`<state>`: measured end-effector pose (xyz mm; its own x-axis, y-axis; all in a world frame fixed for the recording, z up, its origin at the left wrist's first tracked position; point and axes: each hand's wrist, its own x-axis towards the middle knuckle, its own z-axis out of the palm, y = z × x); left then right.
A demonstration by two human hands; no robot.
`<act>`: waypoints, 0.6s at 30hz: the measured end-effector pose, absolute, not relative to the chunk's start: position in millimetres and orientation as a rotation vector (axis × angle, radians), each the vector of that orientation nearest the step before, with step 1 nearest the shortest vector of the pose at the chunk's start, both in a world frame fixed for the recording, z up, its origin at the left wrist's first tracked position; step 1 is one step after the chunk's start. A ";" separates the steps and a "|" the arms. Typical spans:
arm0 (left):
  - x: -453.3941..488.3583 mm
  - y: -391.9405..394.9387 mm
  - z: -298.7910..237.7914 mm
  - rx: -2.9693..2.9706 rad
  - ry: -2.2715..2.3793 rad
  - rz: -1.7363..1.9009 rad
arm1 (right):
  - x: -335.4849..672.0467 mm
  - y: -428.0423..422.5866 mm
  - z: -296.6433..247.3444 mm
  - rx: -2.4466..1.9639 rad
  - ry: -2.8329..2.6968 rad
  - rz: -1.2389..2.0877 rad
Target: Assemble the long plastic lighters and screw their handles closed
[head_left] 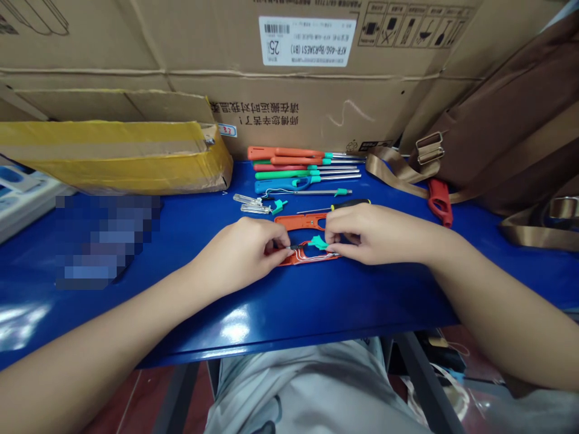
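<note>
On the blue table, an orange lighter half-shell (pixel 312 259) lies with white wires running along its inside. The fingers of my left hand (pixel 253 247) are pinched at its left end, on a small black wired part (pixel 297 247). My right hand (pixel 362 232) grips a green lighter trigger (pixel 318 242) between thumb and fingers, just above the shell. Behind it lies a second orange half-shell (pixel 301 222), its right end partly hidden by my right hand. A screwdriver (pixel 348 205) with a black and yellow handle rests beyond my right hand.
Several coloured lighters (pixel 289 175) lie in a row behind. Left of the hands are clear fuel tanks (pixel 253 205) and a loose green trigger (pixel 279 207). A yellow-taped box (pixel 136 160), a red lighter part (pixel 439 202) and a brown bag (pixel 511 114) with straps surround them.
</note>
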<state>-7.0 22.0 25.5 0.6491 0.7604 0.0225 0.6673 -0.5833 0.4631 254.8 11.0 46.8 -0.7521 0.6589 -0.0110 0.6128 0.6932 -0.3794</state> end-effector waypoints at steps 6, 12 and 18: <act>-7.1 20.9 25.0 2.443 1.110 0.335 | 244.1 6.1 39.5 -1.010 -2.814 0.498; -7.8 21.2 22.4 2.456 1.091 0.349 | 239.6 3.1 34.8 -1.005 -2.856 0.442; -7.2 22.0 22.6 2.465 1.092 0.355 | 238.9 3.2 30.6 -0.987 -2.860 0.384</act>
